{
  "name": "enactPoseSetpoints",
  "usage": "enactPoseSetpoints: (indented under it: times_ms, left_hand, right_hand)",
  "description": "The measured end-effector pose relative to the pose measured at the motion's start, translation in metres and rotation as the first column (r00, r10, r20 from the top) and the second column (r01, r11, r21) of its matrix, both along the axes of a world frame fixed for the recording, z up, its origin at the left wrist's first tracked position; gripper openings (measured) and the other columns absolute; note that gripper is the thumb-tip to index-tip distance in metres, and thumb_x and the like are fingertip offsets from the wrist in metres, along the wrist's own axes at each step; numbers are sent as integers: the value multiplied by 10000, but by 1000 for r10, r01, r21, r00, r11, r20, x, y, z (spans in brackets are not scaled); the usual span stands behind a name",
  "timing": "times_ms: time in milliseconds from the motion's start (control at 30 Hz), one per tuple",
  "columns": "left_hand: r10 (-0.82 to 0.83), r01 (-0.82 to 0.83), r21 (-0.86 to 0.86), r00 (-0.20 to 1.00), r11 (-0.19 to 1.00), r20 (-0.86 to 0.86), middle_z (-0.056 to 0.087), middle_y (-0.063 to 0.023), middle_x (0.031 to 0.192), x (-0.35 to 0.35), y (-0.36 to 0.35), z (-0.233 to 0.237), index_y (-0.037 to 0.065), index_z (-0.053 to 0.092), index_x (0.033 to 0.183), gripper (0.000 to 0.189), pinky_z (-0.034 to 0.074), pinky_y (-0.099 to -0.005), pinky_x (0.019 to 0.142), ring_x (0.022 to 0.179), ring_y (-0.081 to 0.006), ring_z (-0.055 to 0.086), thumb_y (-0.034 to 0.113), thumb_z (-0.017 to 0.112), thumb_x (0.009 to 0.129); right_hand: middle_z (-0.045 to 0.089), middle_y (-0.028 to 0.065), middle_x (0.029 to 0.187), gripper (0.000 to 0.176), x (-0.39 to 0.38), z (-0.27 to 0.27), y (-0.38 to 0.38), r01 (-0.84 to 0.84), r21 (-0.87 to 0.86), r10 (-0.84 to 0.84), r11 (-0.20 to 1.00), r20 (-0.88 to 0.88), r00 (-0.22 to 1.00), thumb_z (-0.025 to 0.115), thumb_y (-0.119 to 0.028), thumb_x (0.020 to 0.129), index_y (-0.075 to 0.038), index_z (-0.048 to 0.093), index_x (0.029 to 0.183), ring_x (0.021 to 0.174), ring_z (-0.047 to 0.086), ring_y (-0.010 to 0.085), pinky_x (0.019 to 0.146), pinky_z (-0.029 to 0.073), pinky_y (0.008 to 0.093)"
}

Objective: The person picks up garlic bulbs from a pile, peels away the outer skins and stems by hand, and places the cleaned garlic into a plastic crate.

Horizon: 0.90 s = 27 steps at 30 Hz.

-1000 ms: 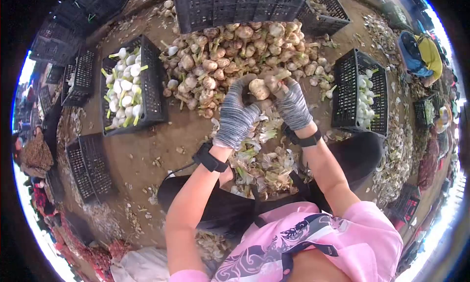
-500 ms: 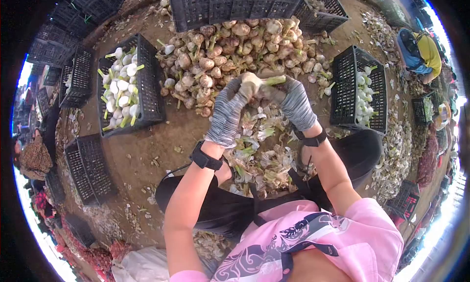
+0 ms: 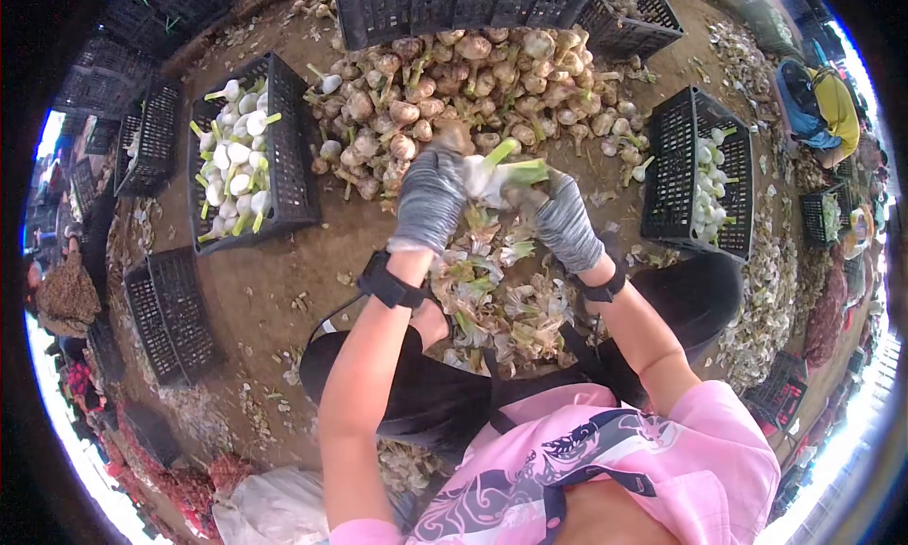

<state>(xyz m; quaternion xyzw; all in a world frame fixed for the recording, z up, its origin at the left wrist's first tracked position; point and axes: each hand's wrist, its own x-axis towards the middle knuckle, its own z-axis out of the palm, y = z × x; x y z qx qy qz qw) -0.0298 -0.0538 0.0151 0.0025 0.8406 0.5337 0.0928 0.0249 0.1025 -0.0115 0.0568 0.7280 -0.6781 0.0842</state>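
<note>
Between my hands, in front of the heap, is a garlic bulb (image 3: 480,182) with white skin showing and a green stem pointing up to the right. My left hand (image 3: 432,193), in a grey striped glove, is closed at the bulb's left side; its fingertips are blurred. Gloved the same way, my right hand (image 3: 566,225) pinches a strip of green-and-white outer husk (image 3: 526,172) that splits away from the stem. Just beyond lies a pile of unpeeled garlic (image 3: 463,82), brown and dirty. Loose peeled husks (image 3: 515,309) cover the ground below my hands.
Black crates of white garlic stand at left (image 3: 293,167) and right (image 3: 667,167). A large black crate (image 3: 463,6) borders the pile at the back. Another crate (image 3: 175,318) sits lower left. A person in yellow (image 3: 835,110) is at far right, another person (image 3: 68,294) far left.
The bulb was brown-skinned with a single stem; now white skin shows and a husk strip is parted from the stem. My right hand has moved down, pulling the husk.
</note>
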Motion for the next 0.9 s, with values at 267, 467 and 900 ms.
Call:
enactPoseSetpoints:
  times_ms: [267,467,900]
  left_hand:
    - [-208,218,36,962,975,-177,627,-75,851,2,8,-5,18,607,948,209,462,-288,709,769,-152,578,125,640,772]
    - [-289,308,60,933,949,-213,632,-65,850,-3,-1,-12,12,609,903,127,462,-263,711,772,-126,572,72,600,791]
    - [-255,-278,883,886,378,388,592,-87,990,-7,-8,-37,13,550,1043,266,537,-263,712,886,-172,585,152,585,819]
  right_hand:
    - [595,104,898,308,-3,-11,-5,217,102,-145,971,-470,870,499,-19,762,11,500,1068,789,571,202,752,455,312]
    - [584,48,780,273,-9,-17,11,258,-139,-285,956,-236,929,497,-212,837,36,542,942,741,528,113,662,445,263]
    - [579,85,942,301,33,0,44,-366,-512,419,777,-13,908,571,-165,819,14,527,1058,871,566,195,773,464,308]
